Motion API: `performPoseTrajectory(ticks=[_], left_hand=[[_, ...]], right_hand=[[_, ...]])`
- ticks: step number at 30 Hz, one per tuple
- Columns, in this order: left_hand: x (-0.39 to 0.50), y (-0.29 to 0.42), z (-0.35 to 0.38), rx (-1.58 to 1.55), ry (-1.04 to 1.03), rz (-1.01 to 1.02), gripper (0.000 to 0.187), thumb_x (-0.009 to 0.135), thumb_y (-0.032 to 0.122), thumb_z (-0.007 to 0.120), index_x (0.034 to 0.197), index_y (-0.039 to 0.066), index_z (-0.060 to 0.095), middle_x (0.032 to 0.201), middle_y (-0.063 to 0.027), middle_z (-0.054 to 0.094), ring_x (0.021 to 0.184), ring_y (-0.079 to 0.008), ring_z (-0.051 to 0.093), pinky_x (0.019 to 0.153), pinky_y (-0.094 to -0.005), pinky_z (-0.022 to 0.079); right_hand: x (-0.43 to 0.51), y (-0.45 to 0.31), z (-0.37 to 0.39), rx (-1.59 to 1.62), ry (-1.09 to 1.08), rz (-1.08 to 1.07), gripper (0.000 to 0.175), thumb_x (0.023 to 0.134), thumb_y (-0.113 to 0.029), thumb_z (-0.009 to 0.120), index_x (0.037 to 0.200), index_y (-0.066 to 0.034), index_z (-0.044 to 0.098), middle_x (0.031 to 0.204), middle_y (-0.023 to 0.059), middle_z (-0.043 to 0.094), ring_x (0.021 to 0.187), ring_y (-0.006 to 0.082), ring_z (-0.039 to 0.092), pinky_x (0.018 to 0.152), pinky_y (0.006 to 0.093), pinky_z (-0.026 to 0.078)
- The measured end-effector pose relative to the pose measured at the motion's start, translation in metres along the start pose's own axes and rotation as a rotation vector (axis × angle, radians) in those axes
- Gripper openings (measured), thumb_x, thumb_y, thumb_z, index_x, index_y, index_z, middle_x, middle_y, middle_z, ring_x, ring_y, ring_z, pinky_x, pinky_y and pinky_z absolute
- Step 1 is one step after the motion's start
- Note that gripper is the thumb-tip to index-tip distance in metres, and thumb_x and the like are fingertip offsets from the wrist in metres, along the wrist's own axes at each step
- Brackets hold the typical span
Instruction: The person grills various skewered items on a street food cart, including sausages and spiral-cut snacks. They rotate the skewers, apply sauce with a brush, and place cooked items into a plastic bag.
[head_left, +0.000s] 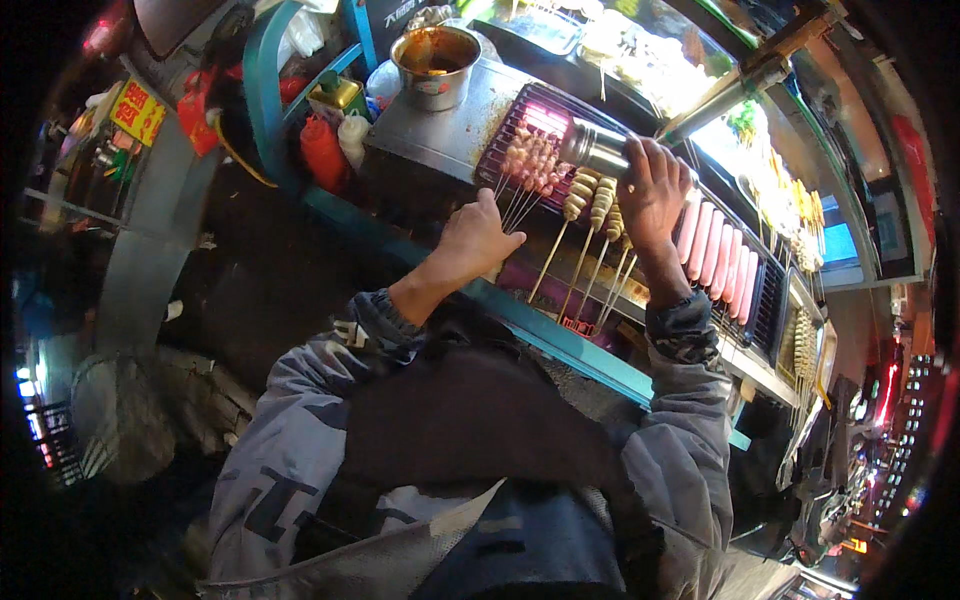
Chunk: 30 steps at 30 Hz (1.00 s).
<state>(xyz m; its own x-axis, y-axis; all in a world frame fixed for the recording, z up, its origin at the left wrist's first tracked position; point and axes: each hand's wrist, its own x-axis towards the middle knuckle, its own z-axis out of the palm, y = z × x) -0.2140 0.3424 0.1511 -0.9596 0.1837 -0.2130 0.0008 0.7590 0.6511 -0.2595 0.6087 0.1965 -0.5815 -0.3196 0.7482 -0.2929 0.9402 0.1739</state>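
Observation:
My left hand (472, 238) grips the thin sticks of several meat skewers (532, 161), whose pale pink meat lies over the grill grate (512, 129). My right hand (656, 187) is wrapped around a metal shaker (596, 147). The shaker is tipped on its side, its cap end pointing left over the meat. Beneath and beside my right hand rest several skewers of spiral-wrapped food (579, 196), their sticks reaching toward me past the grill's front edge. To the right of my right wrist, pink sausages (716, 251) on sticks lie in a row.
A steel pot (435, 71) of reddish sauce stands on the metal counter (431, 139). Red (321, 150) and white (352, 136) squeeze bottles are at its left. A teal frame rail (555, 337) runs along the cart's front. A metal post (705, 105) rises near my right hand.

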Motion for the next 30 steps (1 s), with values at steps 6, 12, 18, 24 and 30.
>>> performPoseTrajectory(ticks=[6,12,18,24,30], left_hand=[[0.009,-0.002,0.016,0.104,0.102,0.051,0.046,0.084,0.024,0.074,0.112,-0.005,0.052,0.096,-0.0293,0.069,0.095,-0.0486,0.067,0.086,-0.053,0.054],[0.015,0.001,0.025,0.358,0.204,0.02,0.028,0.088,0.013,0.064,0.108,-0.004,0.055,0.088,-0.0241,0.071,0.085,-0.0421,0.072,0.077,-0.0481,0.059],[0.021,-0.001,0.042,0.658,0.376,0.03,0.018,0.092,0.011,0.06,0.104,-0.001,0.057,0.083,-0.0167,0.072,0.074,-0.0295,0.075,0.063,-0.0394,0.061],[0.028,-0.025,0.035,0.684,0.346,0.097,0.011,0.093,0.015,0.06,0.093,0.004,0.059,0.075,-0.0115,0.071,0.069,-0.0259,0.075,0.058,-0.0381,0.061],[0.031,-0.036,0.016,-0.215,0.057,0.305,0.02,0.096,0.021,0.055,0.079,0.011,0.054,0.062,-0.0005,0.056,0.046,-0.0147,0.054,0.04,-0.0323,0.042]], right_hand=[[0.004,-0.009,0.008,0.038,-0.026,-0.063,0.052,0.074,-0.002,0.069,0.123,-0.0155,0.063,0.117,0.0024,0.063,0.111,0.0232,0.059,0.099,0.0439,0.041],[-0.009,0.001,-0.001,-0.017,-0.04,-0.018,0.046,0.077,-0.005,0.069,0.122,-0.0152,0.063,0.116,0.0025,0.064,0.109,0.0236,0.06,0.099,0.0426,0.041],[-0.019,0.005,-0.005,-0.02,-0.093,0.057,0.052,0.077,-0.007,0.071,0.127,-0.0144,0.06,0.12,0.0032,0.063,0.112,0.0245,0.059,0.103,0.0444,0.039],[-0.027,0.008,-0.019,-0.026,-0.1,0.208,0.06,0.073,-0.006,0.071,0.13,-0.017,0.057,0.121,0.0049,0.062,0.114,0.0267,0.058,0.105,0.0491,0.036],[-0.02,0.01,-0.032,-0.046,0.038,0.275,0.065,0.069,-0.005,0.073,0.132,-0.0146,0.058,0.119,0.0066,0.063,0.111,0.0302,0.058,0.098,0.0481,0.041]])
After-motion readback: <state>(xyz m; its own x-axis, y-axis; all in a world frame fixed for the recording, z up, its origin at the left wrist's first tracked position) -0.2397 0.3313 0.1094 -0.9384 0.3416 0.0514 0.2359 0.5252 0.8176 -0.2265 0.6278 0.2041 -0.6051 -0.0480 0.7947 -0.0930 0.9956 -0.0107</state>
